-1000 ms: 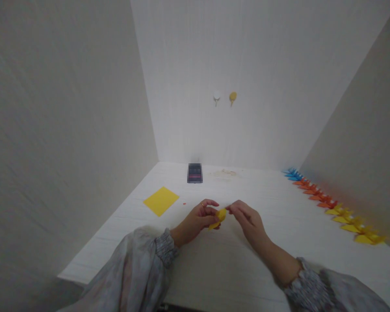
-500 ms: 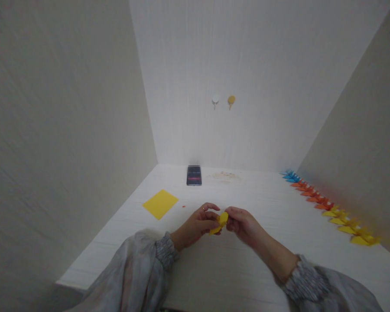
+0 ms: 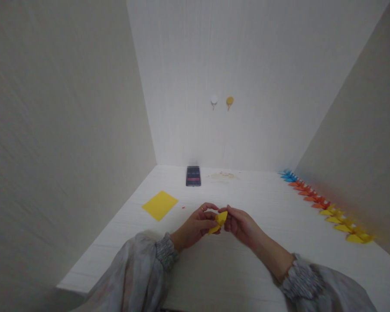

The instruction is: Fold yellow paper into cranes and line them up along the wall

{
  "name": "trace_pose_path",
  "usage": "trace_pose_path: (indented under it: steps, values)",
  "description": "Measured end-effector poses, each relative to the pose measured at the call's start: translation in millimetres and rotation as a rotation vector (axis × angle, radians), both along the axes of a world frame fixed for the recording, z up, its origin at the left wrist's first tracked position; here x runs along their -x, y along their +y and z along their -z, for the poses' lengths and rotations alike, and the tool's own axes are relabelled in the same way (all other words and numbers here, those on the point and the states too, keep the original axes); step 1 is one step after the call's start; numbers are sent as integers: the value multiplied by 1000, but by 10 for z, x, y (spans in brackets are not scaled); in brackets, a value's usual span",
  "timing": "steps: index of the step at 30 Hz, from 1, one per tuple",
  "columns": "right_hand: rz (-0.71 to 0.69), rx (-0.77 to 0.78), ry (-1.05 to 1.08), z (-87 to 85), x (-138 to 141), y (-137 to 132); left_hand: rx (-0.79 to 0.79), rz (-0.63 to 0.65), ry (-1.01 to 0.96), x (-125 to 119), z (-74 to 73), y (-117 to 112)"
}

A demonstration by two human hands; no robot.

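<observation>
My left hand point(image 3: 199, 226) pinches a small yellow folded-paper crane point(image 3: 221, 218) between thumb and fingers, above the white table. A ring is on one of its fingers. My right hand point(image 3: 241, 223) closes on the crane's right side, its index finger along the upper edge of a raised, rounded wing. The fingertips partly hide the crane's body. To the left of the hands a flat yellow paper square point(image 3: 160, 205) lies on the table, with a tiny orange scrap point(image 3: 183, 207) beside it.
Along the right wall runs a row of paper cranes: blue ones point(image 3: 289, 175) at the back, orange ones point(image 3: 308, 193), then yellow ones point(image 3: 344, 224) nearer. A phone point(image 3: 193, 176) lies by the back wall, where a white hook point(image 3: 213, 100) and a yellow hook point(image 3: 229, 101) are fixed.
My right index finger has stretched over the top of the wing, which now looks more upright and pointed. My left hand keeps its grip nearly unmoved. The view has shifted slightly.
</observation>
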State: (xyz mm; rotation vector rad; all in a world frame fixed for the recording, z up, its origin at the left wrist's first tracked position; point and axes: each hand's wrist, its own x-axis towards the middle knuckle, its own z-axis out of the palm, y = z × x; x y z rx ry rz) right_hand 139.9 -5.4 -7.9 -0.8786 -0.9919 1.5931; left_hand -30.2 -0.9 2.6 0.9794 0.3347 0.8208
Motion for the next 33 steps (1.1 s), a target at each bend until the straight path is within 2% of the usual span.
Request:
trace_pose_path:
  steps: [4,8,12,18,24,29,33]
  values:
    - [354,-417,-372,-49,-35,-53,18,-90,-8,-4,11,25]
    - [300,-796,-721,-87,-32,-128,23,-157,22,-16,21,49]
    - [310,-918,-947,-73,52,-160,2,-144,74,-22,30,52]
    - [403,-962,-1068,-42,71,-123,-22,-193,188,-11,71,95]
    - [539,-834,-1034,6,-88,-17,-116,-306,371,17,98,155]
    - [671,-613,-1017,25,-420,17,-242,-281,451,41,90,145]
    - [804,-498,-1076,53,-887,-70,-301,-233,513,52,87,132]
